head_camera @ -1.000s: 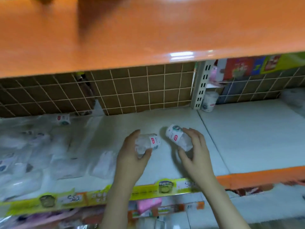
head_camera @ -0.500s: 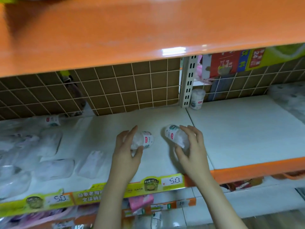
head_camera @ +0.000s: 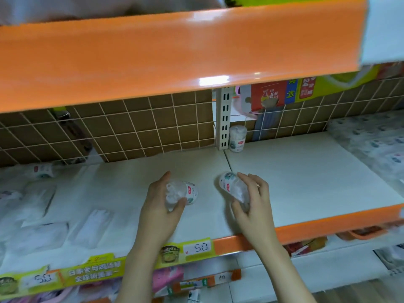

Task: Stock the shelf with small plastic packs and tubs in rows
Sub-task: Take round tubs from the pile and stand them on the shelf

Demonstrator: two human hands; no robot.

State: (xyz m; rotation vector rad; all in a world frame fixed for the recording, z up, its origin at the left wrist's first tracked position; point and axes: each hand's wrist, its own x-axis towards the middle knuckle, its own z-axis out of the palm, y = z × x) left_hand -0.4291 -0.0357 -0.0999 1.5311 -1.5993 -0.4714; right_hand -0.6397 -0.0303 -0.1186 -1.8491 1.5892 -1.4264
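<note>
My left hand (head_camera: 160,209) grips a small clear plastic tub (head_camera: 182,193) with a white and red label, lying on its side over the white shelf (head_camera: 122,184). My right hand (head_camera: 254,204) grips a second clear tub (head_camera: 232,188), tilted with its lid end pointing up and left. Both tubs hover near the middle of the shelf, about a hand's width apart. A matching tub (head_camera: 237,138) stands upright at the back beside the slotted upright post (head_camera: 223,119). Another tub (head_camera: 43,170) lies on its side at the back left.
Several flat clear plastic packs (head_camera: 43,228) lie scattered on the shelf's left part. More wrapped packs (head_camera: 376,145) pile up at the far right. An orange shelf (head_camera: 175,53) overhangs above. Yellow price strips (head_camera: 192,250) line the front edge, with a lower shelf below.
Both hands have stayed over the middle of the shelf with the tubs held. The camera has shifted so the shelf appears slightly further left and lower.
</note>
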